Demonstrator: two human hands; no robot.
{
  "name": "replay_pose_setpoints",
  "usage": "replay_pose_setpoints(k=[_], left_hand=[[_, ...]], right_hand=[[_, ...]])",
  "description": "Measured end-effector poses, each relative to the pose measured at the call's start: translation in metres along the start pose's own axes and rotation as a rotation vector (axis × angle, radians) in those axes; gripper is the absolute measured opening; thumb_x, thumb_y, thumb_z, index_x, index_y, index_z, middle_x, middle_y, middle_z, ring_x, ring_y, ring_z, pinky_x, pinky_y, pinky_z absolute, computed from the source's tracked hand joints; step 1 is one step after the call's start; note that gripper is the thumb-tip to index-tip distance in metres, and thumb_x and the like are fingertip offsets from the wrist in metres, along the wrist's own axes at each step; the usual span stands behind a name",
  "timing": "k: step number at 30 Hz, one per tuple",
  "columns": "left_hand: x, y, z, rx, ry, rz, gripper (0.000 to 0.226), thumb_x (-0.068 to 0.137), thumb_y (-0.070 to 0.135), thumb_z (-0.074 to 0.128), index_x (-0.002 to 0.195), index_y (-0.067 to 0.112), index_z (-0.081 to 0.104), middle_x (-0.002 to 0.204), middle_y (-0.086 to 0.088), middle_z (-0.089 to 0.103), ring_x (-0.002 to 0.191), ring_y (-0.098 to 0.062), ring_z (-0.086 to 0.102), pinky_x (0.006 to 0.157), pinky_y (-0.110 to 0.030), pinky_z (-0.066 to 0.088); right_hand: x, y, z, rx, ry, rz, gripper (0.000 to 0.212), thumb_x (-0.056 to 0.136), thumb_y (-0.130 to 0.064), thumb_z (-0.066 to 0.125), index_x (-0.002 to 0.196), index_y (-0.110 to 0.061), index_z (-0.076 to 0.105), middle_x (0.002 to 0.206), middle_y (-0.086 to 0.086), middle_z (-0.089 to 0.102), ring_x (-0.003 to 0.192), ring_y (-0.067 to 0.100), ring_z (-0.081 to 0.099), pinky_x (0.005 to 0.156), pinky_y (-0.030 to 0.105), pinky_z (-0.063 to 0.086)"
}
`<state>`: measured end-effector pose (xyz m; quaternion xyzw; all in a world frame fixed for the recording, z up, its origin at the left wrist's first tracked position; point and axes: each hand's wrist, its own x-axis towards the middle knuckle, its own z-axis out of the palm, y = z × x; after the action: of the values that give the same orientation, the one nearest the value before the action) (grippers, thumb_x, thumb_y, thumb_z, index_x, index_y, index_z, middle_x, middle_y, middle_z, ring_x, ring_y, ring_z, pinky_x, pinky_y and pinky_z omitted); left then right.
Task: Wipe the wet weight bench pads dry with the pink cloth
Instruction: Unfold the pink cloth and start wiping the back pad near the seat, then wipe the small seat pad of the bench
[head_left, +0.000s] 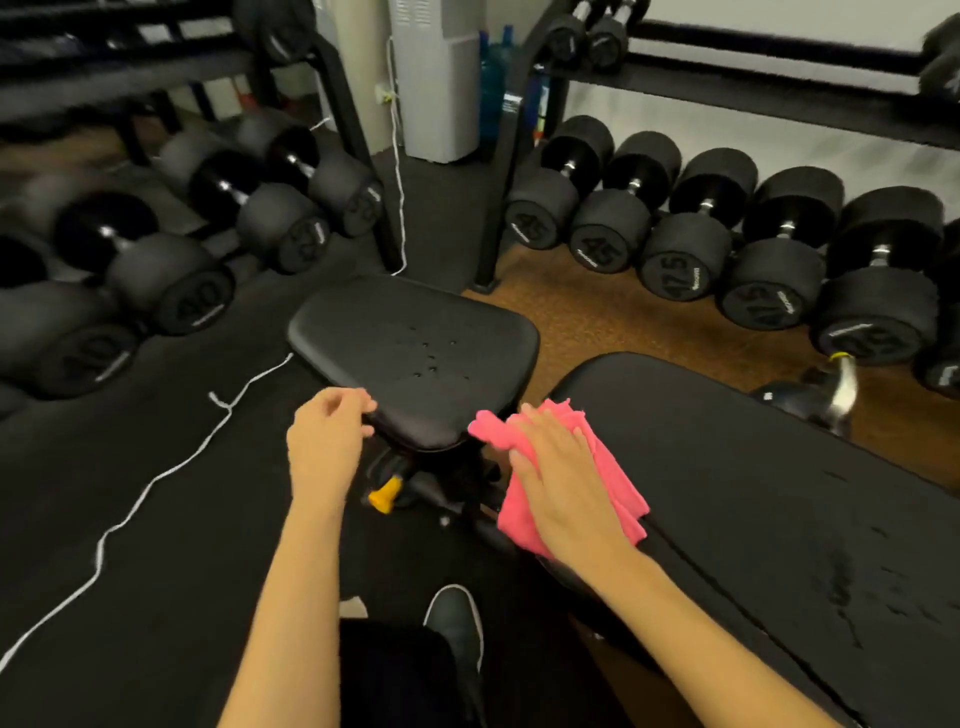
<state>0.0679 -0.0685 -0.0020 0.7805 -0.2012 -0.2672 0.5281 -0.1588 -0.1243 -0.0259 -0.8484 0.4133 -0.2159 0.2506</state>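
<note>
**Cloth at the corner of the back pad**

The right hand (558, 483) presses flat on the pink cloth (576, 478) at the near corner of the long back pad (727, 493), which runs toward lower right. The left hand (324, 441), fingers loosely curled and holding nothing, touches the seat pad (415, 332). Drops remain on both; the next wipe should probably follow the length.

Soft pink cloth (571, 478) lies on smooth, faintly glossy black bench pads (415, 343) beaded with droplets.

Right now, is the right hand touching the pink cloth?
Touching. The head view shows the right hand lying flat on the pink cloth, pressing it against the near end of the long bench pad.
</note>
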Motion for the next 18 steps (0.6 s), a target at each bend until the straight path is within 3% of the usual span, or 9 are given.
replay_pose_setpoints(k=[2, 4, 5, 7, 9, 12, 14, 16, 18], left_hand=[[0.014, -0.007, 0.002, -0.089, 0.13, -0.009, 0.024, 0.077, 0.036, 0.057, 0.095, 0.024, 0.066, 0.109, -0.003, 0.067, 0.102, -0.025, 0.063, 0.087, -0.04, 0.049], [0.024, -0.006, 0.011, -0.214, 0.167, -0.086, 0.042, 0.086, 0.027, 0.059, 0.126, 0.016, 0.056, 0.133, -0.006, 0.052, 0.118, -0.022, 0.052, 0.09, -0.031, 0.038], [0.029, -0.007, 0.018, -0.281, 0.165, -0.142, 0.051, 0.09, 0.025, 0.056, 0.139, 0.015, 0.046, 0.144, -0.006, 0.043, 0.125, -0.023, 0.047, 0.092, -0.03, 0.034], [0.033, -0.009, 0.034, -0.402, 0.17, -0.193, 0.06, 0.095, 0.026, 0.049, 0.151, 0.018, 0.028, 0.155, -0.007, 0.031, 0.135, -0.026, 0.039, 0.098, -0.031, 0.032], [0.029, -0.013, 0.048, -0.398, 0.24, -0.141, 0.058, 0.099, 0.028, 0.042, 0.153, 0.021, 0.02, 0.157, -0.008, 0.027, 0.141, -0.026, 0.033, 0.108, -0.034, 0.029], [0.026, -0.021, 0.061, -0.408, 0.343, -0.06, 0.055, 0.102, 0.029, 0.035, 0.154, 0.022, 0.019, 0.159, -0.006, 0.025, 0.144, -0.022, 0.028, 0.112, -0.031, 0.023], [0.032, -0.024, 0.064, -0.421, 0.337, -0.052, 0.055, 0.102, 0.033, 0.034, 0.154, 0.027, 0.017, 0.159, -0.002, 0.024, 0.143, -0.02, 0.029, 0.108, -0.028, 0.024], [0.04, -0.029, 0.066, -0.432, 0.325, -0.073, 0.055, 0.102, 0.035, 0.033, 0.154, 0.031, 0.016, 0.16, 0.0, 0.024, 0.142, -0.019, 0.031, 0.108, -0.029, 0.026], [0.04, -0.03, 0.066, -0.434, 0.325, -0.077, 0.055, 0.101, 0.035, 0.033, 0.153, 0.034, 0.015, 0.159, 0.001, 0.024, 0.14, -0.02, 0.034, 0.108, -0.033, 0.03]], right_hand=[[0.023, -0.012, 0.005, 0.249, 0.1, -0.022, 0.038, 0.102, -0.033, 0.033, 0.136, -0.027, 0.05, 0.139, -0.018, 0.053, 0.134, 0.002, 0.041, 0.115, 0.03, 0.026], [0.047, -0.024, 0.001, 0.502, 0.176, -0.025, 0.03, 0.105, -0.017, 0.037, 0.125, -0.024, 0.058, 0.134, -0.023, 0.056, 0.126, -0.008, 0.046, 0.105, 0.014, 0.031], [0.061, -0.028, -0.001, 0.619, 0.196, -0.002, 0.029, 0.105, -0.015, 0.037, 0.12, -0.023, 0.06, 0.135, -0.023, 0.055, 0.125, -0.012, 0.045, 0.104, 0.013, 0.032], [0.086, -0.033, 0.0, 0.707, 0.246, 0.022, 0.03, 0.105, -0.017, 0.037, 0.126, -0.018, 0.058, 0.135, -0.029, 0.053, 0.123, -0.016, 0.043, 0.11, 0.023, 0.034], [0.109, -0.044, 0.01, 0.616, 0.199, -0.065, 0.038, 0.106, -0.02, 0.036, 0.142, -0.02, 0.047, 0.133, -0.036, 0.05, 0.126, -0.011, 0.044, 0.114, 0.031, 0.031], [0.124, -0.06, 0.045, 0.067, -0.085, -0.248, 0.045, 0.103, -0.03, 0.035, 0.148, -0.024, 0.038, 0.152, -0.008, 0.04, 0.142, 0.014, 0.032, 0.119, 0.039, 0.021], [0.124, -0.054, 0.063, -0.222, -0.258, -0.382, 0.049, 0.102, -0.036, 0.035, 0.15, -0.027, 0.032, 0.159, -0.004, 0.027, 0.149, 0.015, 0.015, 0.122, 0.039, 0.007], [0.128, -0.044, 0.052, -0.148, -0.34, -0.521, 0.049, 0.101, -0.037, 0.038, 0.15, -0.028, 0.034, 0.159, -0.007, 0.028, 0.149, 0.011, 0.014, 0.122, 0.037, 0.005], [0.153, -0.024, 0.035, -0.176, -0.325, -0.64, 0.045, 0.095, -0.028, 0.048, 0.14, -0.027, 0.05, 0.149, -0.006, 0.045, 0.14, 0.01, 0.032, 0.12, 0.034, 0.016]])
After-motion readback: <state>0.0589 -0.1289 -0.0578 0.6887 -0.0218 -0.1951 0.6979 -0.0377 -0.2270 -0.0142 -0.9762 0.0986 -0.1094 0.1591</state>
